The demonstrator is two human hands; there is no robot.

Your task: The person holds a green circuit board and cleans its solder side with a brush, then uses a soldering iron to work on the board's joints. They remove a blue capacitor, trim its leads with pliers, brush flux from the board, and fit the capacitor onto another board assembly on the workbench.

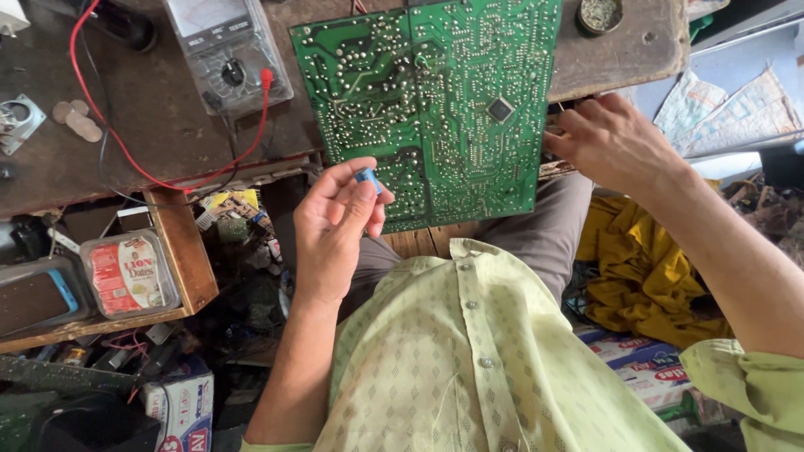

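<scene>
A large green circuit board (435,100) lies solder side up, partly on the worn wooden bench and partly over my lap. My left hand (335,226) is at the board's near left corner and pinches a small blue component (366,177) between thumb and fingertips. My right hand (607,142) grips the board's right edge, fingers curled around it. I wear a pale green buttoned shirt (469,351).
A grey analog multimeter (226,50) with red and black leads (126,151) sits at the back left of the bench (151,117). A small round tin (600,13) stands at the back right. A clear plastic box (130,274) rests on a lower shelf among clutter. Yellow cloth (636,268) lies at the right.
</scene>
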